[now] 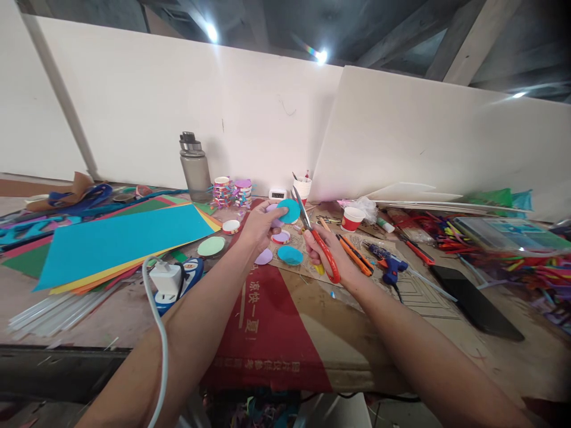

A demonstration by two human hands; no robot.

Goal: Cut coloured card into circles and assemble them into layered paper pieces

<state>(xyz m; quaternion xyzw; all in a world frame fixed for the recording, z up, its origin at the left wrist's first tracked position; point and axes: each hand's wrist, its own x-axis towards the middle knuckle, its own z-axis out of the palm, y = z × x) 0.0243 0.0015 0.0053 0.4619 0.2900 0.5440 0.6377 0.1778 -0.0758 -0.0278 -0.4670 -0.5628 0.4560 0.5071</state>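
Two hands work above the cardboard sheet (312, 333). Your left hand (261, 226) pinches a teal paper disc (289, 211) between thumb and fingers. Your right hand (328, 252) is closed around orange-handled scissors (319, 244), whose parted blades touch the disc's right edge. Other cut discs (289, 255) lie just below.
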